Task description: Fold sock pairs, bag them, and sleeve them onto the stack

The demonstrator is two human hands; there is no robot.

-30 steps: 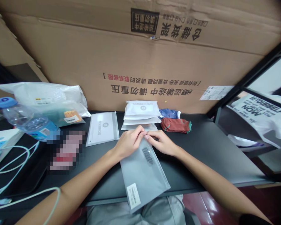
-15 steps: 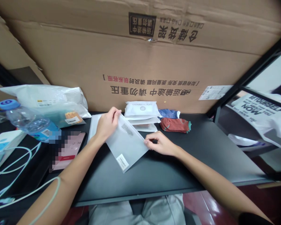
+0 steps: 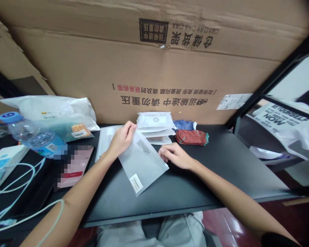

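Observation:
A frosted translucent zip bag [image 3: 144,164] with a white barcode label hangs tilted over the black table. My left hand [image 3: 125,137] is closed, pinching its upper corner between thumb and fingers. Along the bag's right edge runs the zip strip, with a small slider [image 3: 166,165] at the lower end. My right hand [image 3: 177,156] is beside that edge near the slider, its fingers loosely bent and thumb apart; whether a fingertip touches the strip is unclear. Another frosted bag [image 3: 103,137] lies partly hidden behind my left hand.
Behind the bag, packed white pouches [image 3: 154,120] are stacked against the cardboard [image 3: 195,75]. Rust-red socks [image 3: 192,137] and blue socks [image 3: 184,125] lie beside them. At left are a water bottle [image 3: 32,133], a phone [image 3: 76,166], a plastic parcel [image 3: 67,108] and white cables [image 3: 28,185].
My right hand has loosened its pinch at the zip edge, and the slider now shows. The bag has shifted slightly right and downward, while my left hand keeps its hold.

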